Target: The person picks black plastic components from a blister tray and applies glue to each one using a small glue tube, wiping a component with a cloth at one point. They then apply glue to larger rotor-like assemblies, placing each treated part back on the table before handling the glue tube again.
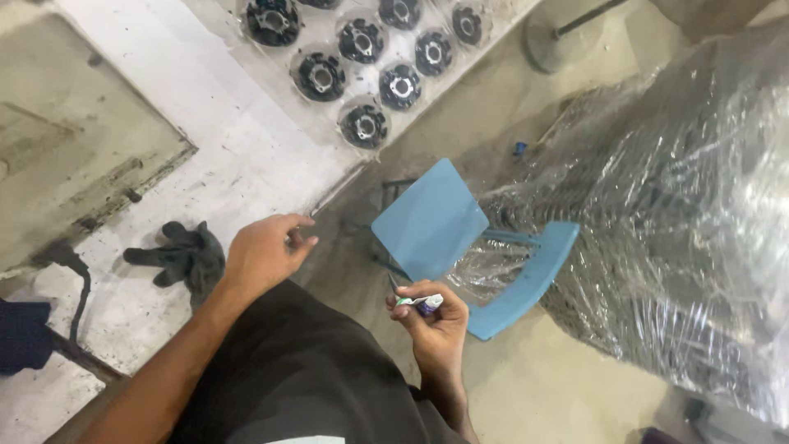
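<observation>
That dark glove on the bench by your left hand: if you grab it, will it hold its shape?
Probably not: the glove lies crumpled with splayed fingers, so it looks floppy. It seems light and unlikely to roll. The left hand hovers beside it.

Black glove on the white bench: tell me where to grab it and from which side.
Grip the glove at its bunched body, the thickest part, coming from above with the left hand, which hovers just right of it. It lies flat and crumpled on the bench, its fingers spread leftward; they are thin and floppy, so a pinch there would likely let it dangle.
</observation>
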